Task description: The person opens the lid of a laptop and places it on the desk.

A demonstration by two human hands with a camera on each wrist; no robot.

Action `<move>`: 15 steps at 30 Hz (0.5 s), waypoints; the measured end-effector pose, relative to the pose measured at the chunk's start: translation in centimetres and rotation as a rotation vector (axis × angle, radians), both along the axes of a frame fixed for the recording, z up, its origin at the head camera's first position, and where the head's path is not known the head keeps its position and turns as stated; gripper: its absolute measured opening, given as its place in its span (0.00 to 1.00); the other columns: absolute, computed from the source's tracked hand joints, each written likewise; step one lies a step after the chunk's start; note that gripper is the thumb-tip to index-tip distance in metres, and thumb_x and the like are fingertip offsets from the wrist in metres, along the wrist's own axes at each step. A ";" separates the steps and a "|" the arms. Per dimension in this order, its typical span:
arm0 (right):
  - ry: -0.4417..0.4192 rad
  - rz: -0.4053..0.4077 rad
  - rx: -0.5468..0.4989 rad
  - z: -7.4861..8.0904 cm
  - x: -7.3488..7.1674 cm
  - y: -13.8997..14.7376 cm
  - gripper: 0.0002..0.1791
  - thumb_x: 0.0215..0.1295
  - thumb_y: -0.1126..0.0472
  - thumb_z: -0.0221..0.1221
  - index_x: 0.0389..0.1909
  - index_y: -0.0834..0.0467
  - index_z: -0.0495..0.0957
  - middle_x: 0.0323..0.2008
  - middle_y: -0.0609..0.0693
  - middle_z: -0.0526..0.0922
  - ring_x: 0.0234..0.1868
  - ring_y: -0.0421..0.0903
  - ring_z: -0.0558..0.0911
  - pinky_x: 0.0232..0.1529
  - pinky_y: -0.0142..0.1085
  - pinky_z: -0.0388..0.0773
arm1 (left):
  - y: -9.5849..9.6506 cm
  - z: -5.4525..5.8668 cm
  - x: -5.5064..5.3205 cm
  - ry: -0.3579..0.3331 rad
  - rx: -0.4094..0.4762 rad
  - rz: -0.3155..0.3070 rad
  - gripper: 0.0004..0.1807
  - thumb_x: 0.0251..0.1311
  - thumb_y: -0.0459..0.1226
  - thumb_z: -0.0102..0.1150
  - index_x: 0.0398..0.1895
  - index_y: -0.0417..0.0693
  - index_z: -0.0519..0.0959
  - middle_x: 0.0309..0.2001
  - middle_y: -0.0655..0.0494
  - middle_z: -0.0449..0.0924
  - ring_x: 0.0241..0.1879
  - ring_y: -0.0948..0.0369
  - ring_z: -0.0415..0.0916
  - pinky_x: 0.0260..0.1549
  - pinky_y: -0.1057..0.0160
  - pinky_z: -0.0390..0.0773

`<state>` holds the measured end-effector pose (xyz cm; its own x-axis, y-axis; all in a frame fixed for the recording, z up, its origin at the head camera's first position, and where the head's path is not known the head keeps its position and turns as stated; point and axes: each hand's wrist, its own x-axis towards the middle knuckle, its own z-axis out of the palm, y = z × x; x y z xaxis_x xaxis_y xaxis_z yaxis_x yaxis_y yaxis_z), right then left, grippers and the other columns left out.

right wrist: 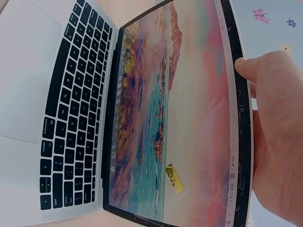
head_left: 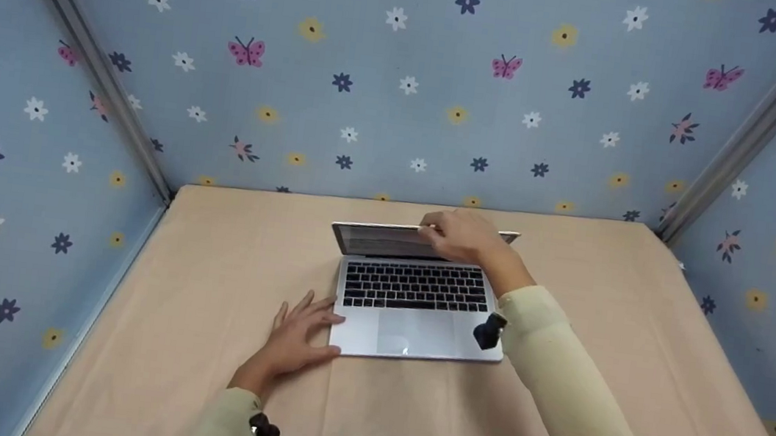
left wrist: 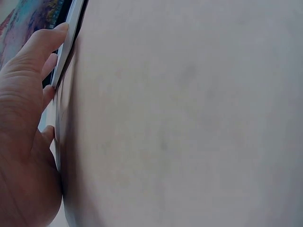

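Note:
A silver laptop (head_left: 355,334) with black keys lies on the table, its lid raised at an angle from the base. My right hand (head_left: 463,236) reaches across the keyboard and grips the lid's top edge, thumb on the black bezel and the other fingers behind. Seen from the right wrist, the lit screen (right wrist: 199,94) shows a colourful seaside picture, with a small yellow strip (right wrist: 174,178) over its lower part. My left hand (head_left: 299,337) rests beside the base's left edge with fingers spread, its thumb and a finger at that edge.
A beige cloth (head_left: 236,251) covers the table around the laptop. Blue panels (head_left: 408,50) printed with flowers and butterflies stand at the back and both sides, joined by grey corner posts (head_left: 83,47). Each wrist carries a small black device (head_left: 490,331) at the sleeve.

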<state>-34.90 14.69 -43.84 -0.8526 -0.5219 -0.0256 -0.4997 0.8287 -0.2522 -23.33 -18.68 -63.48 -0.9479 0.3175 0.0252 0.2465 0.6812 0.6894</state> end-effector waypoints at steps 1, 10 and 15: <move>0.000 -0.003 -0.001 0.0 0.0 0.0 0.24 0.88 0.45 0.50 0.66 0.52 0.87 0.53 0.55 0.94 0.42 0.52 0.84 0.51 0.54 0.86 | 0.0 0.0 0.0 0.003 0.002 0.000 0.30 0.62 0.53 0.80 0.66 0.57 0.87 0.88 0.47 0.69 0.92 0.31 0.47 0.85 0.16 0.31; -0.018 -0.059 -0.007 0.2 -0.1 -0.3 0.24 0.89 0.44 0.50 0.69 0.50 0.86 0.52 0.53 0.95 0.35 0.48 0.81 0.35 0.42 0.76 | -0.1 -0.2 -0.2 -0.005 0.015 -0.001 0.30 0.62 0.53 0.80 0.67 0.57 0.87 0.88 0.48 0.68 0.92 0.32 0.46 0.86 0.17 0.30; 0.000 -0.082 -0.014 0.4 -0.2 -0.4 0.24 0.89 0.43 0.52 0.68 0.49 0.87 0.35 0.52 0.90 0.25 0.43 0.69 0.27 0.37 0.62 | -0.2 -0.4 -0.3 -0.007 0.011 -0.006 0.31 0.63 0.54 0.79 0.67 0.57 0.87 0.88 0.49 0.67 0.93 0.32 0.46 0.86 0.17 0.29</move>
<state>-35.06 14.31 -43.47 -0.8927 -0.4502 -0.0190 -0.4298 0.8634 -0.2642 -23.60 -18.90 -63.84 -0.9462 0.3228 0.0219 0.2454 0.6720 0.6988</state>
